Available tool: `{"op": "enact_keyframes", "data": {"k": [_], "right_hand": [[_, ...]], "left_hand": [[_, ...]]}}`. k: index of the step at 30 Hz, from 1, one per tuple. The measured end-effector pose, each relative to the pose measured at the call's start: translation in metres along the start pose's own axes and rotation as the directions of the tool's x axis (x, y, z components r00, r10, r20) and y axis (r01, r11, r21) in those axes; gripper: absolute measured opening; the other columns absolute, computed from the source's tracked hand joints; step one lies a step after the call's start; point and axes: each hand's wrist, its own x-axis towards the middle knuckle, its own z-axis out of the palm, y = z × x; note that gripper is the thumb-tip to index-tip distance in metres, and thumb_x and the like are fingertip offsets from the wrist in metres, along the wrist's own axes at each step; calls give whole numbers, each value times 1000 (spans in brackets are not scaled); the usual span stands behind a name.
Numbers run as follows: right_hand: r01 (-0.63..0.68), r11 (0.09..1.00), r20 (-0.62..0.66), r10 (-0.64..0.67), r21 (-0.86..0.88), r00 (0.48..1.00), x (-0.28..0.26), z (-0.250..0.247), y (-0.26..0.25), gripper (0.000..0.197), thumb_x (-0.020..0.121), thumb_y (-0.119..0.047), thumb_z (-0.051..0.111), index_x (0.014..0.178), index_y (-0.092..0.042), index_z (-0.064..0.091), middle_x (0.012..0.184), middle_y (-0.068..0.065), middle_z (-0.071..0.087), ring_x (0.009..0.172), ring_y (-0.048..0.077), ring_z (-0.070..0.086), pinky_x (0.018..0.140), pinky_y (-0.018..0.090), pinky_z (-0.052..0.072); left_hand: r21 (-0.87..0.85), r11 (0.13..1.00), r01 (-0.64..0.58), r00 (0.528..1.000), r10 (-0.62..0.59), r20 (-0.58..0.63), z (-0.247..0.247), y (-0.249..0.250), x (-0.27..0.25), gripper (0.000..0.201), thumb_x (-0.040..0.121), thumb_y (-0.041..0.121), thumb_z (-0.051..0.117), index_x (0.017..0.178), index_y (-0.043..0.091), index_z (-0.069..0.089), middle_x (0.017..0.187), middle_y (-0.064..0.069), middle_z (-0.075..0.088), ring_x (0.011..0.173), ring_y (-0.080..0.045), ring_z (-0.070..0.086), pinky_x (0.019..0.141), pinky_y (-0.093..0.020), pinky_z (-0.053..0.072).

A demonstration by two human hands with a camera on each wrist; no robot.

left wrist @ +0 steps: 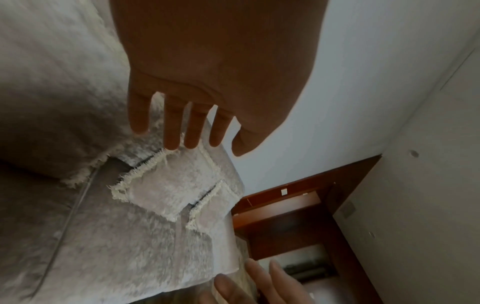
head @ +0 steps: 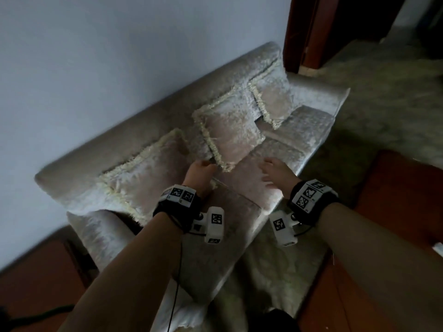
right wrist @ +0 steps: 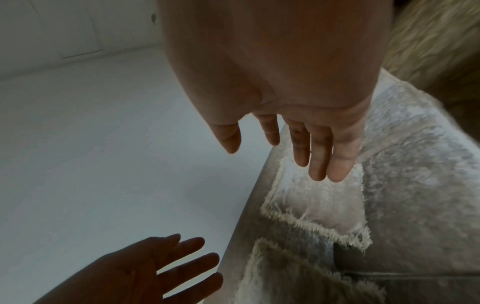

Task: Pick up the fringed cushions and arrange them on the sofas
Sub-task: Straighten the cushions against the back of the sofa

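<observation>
Hovering over sofa [head: 282, 149]: left hand [head: 200, 171] and right hand [head: 275, 170], fingers [left wrist: 172, 127] released, nothing held. Three fringed cushions [head: 230, 135] lean on backrest.

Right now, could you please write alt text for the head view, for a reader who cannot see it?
Two bare, open hands, left hand and right hand, reach over a pale sofa against a blue-grey wall, holding nothing. Three fringed cushions lean along its backrest; the picture is dim and slightly blurred.
</observation>
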Motion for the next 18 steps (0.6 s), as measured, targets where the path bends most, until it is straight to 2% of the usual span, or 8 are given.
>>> {"op": "enact_keyframes", "data": {"k": [2,4,7,9,11,12,14,18], "right_hand": [[-21,1000,-39,22,13,999,27,-24,1,38,97,-32,57,132,-20,50,116,6,57,96,26,60,84,37,50],[-21,999,-46,22,32,999,52,-47,1,42,97,-32,57,136,-19,47,113,7,56,91,24,58,80,36,48],[-16,998,-65,21,65,998,102,-86,-5,41,98,-31,56,135,-16,49,104,6,55,86,23,56,77,35,46],[7,995,-76,0,98,997,139,-114,-11,40,98,-26,55,134,-9,52,89,4,53,75,19,53,69,32,44],[14,991,-112,1,134,994,172,-147,-17,37,99,-20,52,131,-1,51,78,2,48,70,18,48,62,29,40],[9,989,-123,9,145,992,185,-162,-21,36,99,-19,52,130,-1,53,77,2,47,70,18,48,60,28,39],[-4,982,-124,27,187,992,204,-182,-28,31,99,-20,53,127,-7,56,75,1,48,65,17,48,57,27,37],[-57,977,-114,81,203,990,247,-218,-40,44,93,-32,63,132,-18,50,79,0,55,61,15,51,56,26,41]], "left_hand": [[46,999,-7,1000,6,24,26,16,32,17,91,16,56,74,17,58,86,-8,59,82,-21,55,74,-32,42],[45,999,6,999,-7,40,50,32,60,9,89,17,59,84,12,64,78,-5,60,80,-22,56,73,-32,43],[81,997,-1,999,-2,39,89,58,110,10,89,18,59,87,10,65,70,-3,56,75,-22,54,71,-32,41],[138,990,-20,999,14,44,115,83,139,21,90,20,57,101,4,67,76,-6,57,74,-22,53,70,-33,40],[189,981,-53,998,45,46,147,110,173,22,90,18,57,103,3,67,88,-9,61,82,-24,57,75,-38,48],[198,979,-54,998,44,53,162,122,187,17,90,17,57,99,5,67,90,-9,62,85,-24,58,81,-39,50],[193,979,-63,996,50,71,183,140,211,11,89,17,59,91,9,66,89,-10,62,84,-23,58,79,-39,50],[201,973,-109,990,87,111,219,176,255,20,89,18,60,101,4,69,88,-11,63,82,-21,57,74,-32,45]]}}
